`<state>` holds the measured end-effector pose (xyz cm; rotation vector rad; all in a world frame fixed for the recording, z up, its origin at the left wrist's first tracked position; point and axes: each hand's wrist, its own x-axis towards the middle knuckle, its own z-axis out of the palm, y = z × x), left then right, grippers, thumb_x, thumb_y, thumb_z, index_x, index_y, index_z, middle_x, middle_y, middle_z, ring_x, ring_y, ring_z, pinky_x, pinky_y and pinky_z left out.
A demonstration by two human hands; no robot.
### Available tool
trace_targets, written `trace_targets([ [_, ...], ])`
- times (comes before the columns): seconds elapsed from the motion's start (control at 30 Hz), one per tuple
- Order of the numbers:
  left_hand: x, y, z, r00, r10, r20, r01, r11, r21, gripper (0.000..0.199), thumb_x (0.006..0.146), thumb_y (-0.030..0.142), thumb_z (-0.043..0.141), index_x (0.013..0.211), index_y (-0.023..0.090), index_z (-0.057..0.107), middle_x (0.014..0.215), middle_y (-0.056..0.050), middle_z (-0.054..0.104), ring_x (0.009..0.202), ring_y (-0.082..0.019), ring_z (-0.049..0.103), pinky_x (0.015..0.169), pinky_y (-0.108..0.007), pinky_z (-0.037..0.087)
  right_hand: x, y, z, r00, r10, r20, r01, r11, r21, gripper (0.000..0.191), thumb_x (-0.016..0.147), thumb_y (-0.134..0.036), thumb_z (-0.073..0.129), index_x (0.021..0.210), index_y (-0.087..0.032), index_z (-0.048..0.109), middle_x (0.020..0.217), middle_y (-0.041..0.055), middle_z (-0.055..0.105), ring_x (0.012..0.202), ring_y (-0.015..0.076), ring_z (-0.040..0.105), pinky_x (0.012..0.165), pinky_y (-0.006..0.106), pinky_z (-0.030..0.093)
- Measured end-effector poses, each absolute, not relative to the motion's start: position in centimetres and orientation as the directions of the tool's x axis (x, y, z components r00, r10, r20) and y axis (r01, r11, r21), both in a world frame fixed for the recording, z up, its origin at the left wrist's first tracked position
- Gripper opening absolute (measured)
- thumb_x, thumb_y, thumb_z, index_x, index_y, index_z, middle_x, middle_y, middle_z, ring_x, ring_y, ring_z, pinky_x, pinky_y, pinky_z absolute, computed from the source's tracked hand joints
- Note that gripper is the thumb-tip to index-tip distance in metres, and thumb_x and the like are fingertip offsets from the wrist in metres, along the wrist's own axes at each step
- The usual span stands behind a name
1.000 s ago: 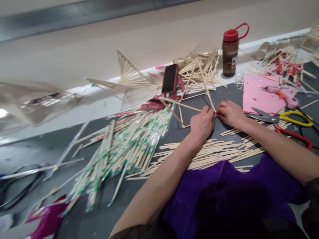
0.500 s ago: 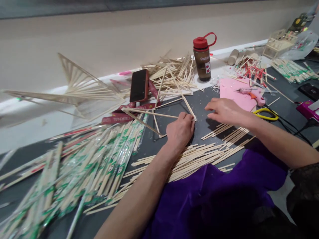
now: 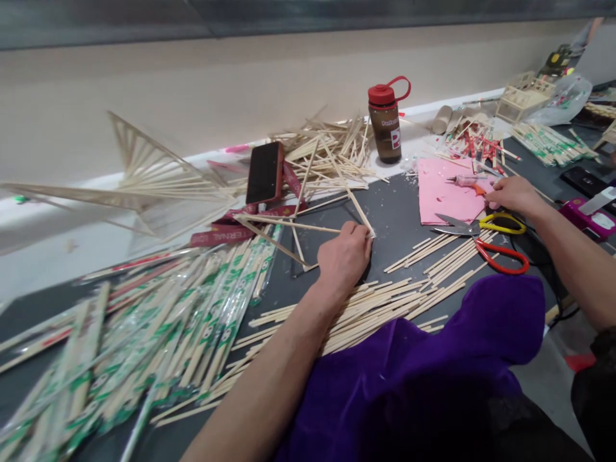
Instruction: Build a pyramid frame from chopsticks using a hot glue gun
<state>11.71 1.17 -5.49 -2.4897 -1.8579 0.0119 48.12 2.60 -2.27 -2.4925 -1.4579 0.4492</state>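
Note:
My left hand (image 3: 344,256) is closed on a corner of a frame of joined wooden chopsticks (image 3: 293,223), which stands partly upright on the dark table. At the right, my right hand (image 3: 517,194) is at the handle of a pink hot glue gun (image 3: 469,181) that lies on a pink sheet (image 3: 428,199). Its fingers are curled at the handle; whether they grip it fully I cannot tell. Scissors (image 3: 474,230) with one yellow and one red handle lie just below that hand. Loose chopsticks (image 3: 380,308) are spread in front of me.
Wrapped chopsticks (image 3: 192,327) cover the left side. A phone (image 3: 264,173) leans near a maroon lanyard (image 3: 221,236). A red-capped bottle (image 3: 386,131) stands by the wall, beside a chopstick pile (image 3: 332,144). A fan-shaped stick structure (image 3: 144,170) sits at left. Cables run at right.
My right hand has moved right, from above the table near the frame to the glue gun's handle, uncovering the scissors. My left hand still holds the frame's corner. The view has shifted slightly.

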Motion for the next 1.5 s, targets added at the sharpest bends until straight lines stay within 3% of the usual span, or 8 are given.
trace_targets([
  [0.27, 11.7, 1.2, -5.4, 0.286, 0.958, 0.012, 0.958, -0.285, -0.034, 0.037, 0.104, 0.035, 0.038, 0.123, 0.021, 0.068, 0.126, -0.010, 0.067, 0.097, -0.026, 0.072, 0.063, -0.031, 0.046, 48.3, 1.7, -0.9, 0.598, 0.800, -0.042, 0.569, -0.461, -0.681, 0.016, 0.085, -0.028, 0.062, 0.083, -0.012, 0.067, 0.063, 0.0036, 0.058, 0.059, 0.0129, 0.050, 0.058, 0.032, 0.037],
  [0.47, 11.8, 1.1, -5.3, 0.276, 0.961, 0.000, 0.961, -0.276, -0.026, 0.037, 0.105, 0.035, 0.039, 0.123, 0.021, 0.068, 0.127, -0.009, 0.068, 0.097, -0.026, 0.073, 0.063, -0.032, 0.047, 44.6, 1.3, -0.3, 0.524, 0.845, 0.104, 0.257, -0.041, -0.966, 0.009, 0.077, -0.011, 0.063, 0.084, -0.017, 0.061, 0.071, 0.0012, 0.062, 0.058, 0.0101, 0.057, 0.053, 0.026, 0.038],
  [0.6, 11.9, 1.0, -5.1, 0.275, 0.962, -0.009, 0.961, -0.275, -0.017, 0.037, 0.106, 0.036, 0.038, 0.124, 0.021, 0.067, 0.128, -0.008, 0.067, 0.100, -0.025, 0.072, 0.066, -0.031, 0.048, 40.3, 0.7, -0.6, 0.254, 0.967, 0.005, 0.155, -0.035, -0.987, 0.003, 0.081, -0.017, 0.064, 0.079, -0.016, 0.063, 0.069, 0.0002, 0.064, 0.052, 0.0062, 0.048, 0.047, 0.022, 0.030],
  [0.67, 11.8, 1.0, -5.0, 0.275, 0.961, -0.016, 0.961, -0.275, -0.016, 0.037, 0.106, 0.035, 0.039, 0.125, 0.021, 0.067, 0.128, -0.009, 0.067, 0.101, -0.025, 0.072, 0.068, -0.031, 0.049, 38.5, 0.6, -1.3, 0.171, 0.985, 0.003, 0.155, -0.024, -0.988, 0.014, 0.086, -0.024, 0.063, 0.073, -0.018, 0.060, 0.061, -0.0030, 0.057, 0.050, 0.0060, 0.043, 0.048, 0.021, 0.033],
  [0.87, 11.6, 1.1, -5.0, 0.288, 0.957, -0.035, 0.957, -0.288, -0.024, 0.037, 0.106, 0.031, 0.037, 0.126, 0.021, 0.067, 0.129, -0.008, 0.067, 0.100, -0.025, 0.072, 0.071, -0.032, 0.050, 36.3, 0.5, -3.6, 0.010, 1.000, -0.012, 0.180, -0.013, -0.984, 0.021, 0.077, -0.029, 0.077, 0.087, -0.021, 0.060, 0.079, -0.0009, 0.064, 0.066, 0.0110, 0.062, 0.056, 0.022, 0.046],
  [1.13, 11.5, 1.5, -5.2, 0.300, 0.952, -0.066, 0.954, -0.301, -0.002, 0.036, 0.105, 0.021, 0.038, 0.126, 0.019, 0.067, 0.127, -0.011, 0.067, 0.105, -0.027, 0.071, 0.080, -0.034, 0.052, 35.3, -0.5, -3.9, -0.096, 0.987, -0.129, 0.231, -0.104, -0.967, 0.031, 0.077, -0.026, 0.071, 0.101, -0.021, 0.052, 0.076, 0.0000, 0.068, 0.054, 0.0114, 0.060, 0.049, 0.025, 0.043],
  [1.37, 11.6, 1.8, -5.1, 0.293, 0.955, -0.052, 0.955, -0.290, 0.066, 0.034, 0.102, 0.017, 0.040, 0.128, 0.016, 0.061, 0.123, -0.014, 0.070, 0.104, -0.027, 0.071, 0.083, -0.035, 0.053, 34.7, -0.9, -4.6, -0.107, 0.987, -0.116, 0.404, -0.064, -0.913, 0.028, 0.081, -0.025, 0.066, 0.106, -0.019, 0.057, 0.092, 0.0061, 0.071, 0.066, 0.0170, 0.069, 0.057, 0.028, 0.050],
  [1.5, 11.1, 2.2, -5.7, 0.318, 0.948, -0.017, 0.943, -0.314, 0.112, 0.032, 0.098, 0.013, 0.041, 0.123, 0.014, 0.061, 0.121, -0.016, 0.070, 0.103, -0.028, 0.070, 0.084, -0.037, 0.053, 34.6, -0.7, -5.2, -0.119, 0.984, -0.129, 0.422, -0.067, -0.904, 0.032, 0.080, -0.024, 0.067, 0.110, -0.019, 0.056, 0.085, 0.0069, 0.073, 0.070, 0.0205, 0.071, 0.058, 0.030, 0.053],
])
